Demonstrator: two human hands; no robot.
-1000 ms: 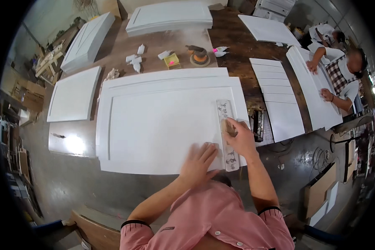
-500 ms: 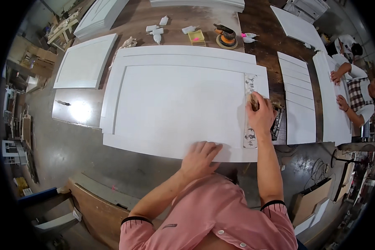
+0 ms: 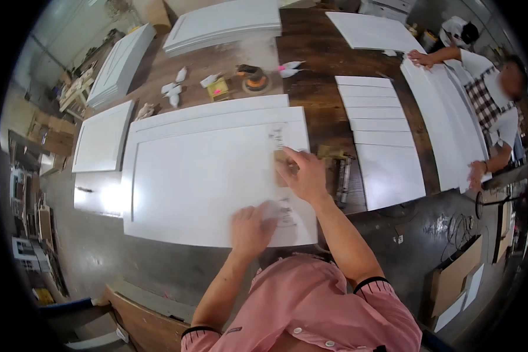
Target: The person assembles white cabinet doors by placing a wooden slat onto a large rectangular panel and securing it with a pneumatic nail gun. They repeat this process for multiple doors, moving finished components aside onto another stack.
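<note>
A large white framed panel [image 3: 188,182] lies on the table in front of me, with another white panel edge showing behind it. Along its right end runs a long pale strip [image 3: 278,138] with dark scribbled marks, blurred now. On the strip is a tan block [image 3: 280,173], and my right hand [image 3: 305,176] is closed on it with thumb and fingers. My left hand [image 3: 249,232] is over the panel's near edge, close to the strip's near end; its fingertips are smeared by motion, so whether they touch the strip is unclear.
An orange and black sander [image 3: 254,81], a yellow box [image 3: 219,89] and white bottles [image 3: 173,92] sit beyond the panel. Grooved white panels [image 3: 384,141] lie to the right. A co-worker [image 3: 490,100] handles another long white panel [image 3: 443,111] at far right. White panels are stacked [image 3: 226,23] at the back.
The view has shifted, so the table appears lower and further left. My left hand has moved toward the strip. The co-worker's hands have moved apart along the long panel.
</note>
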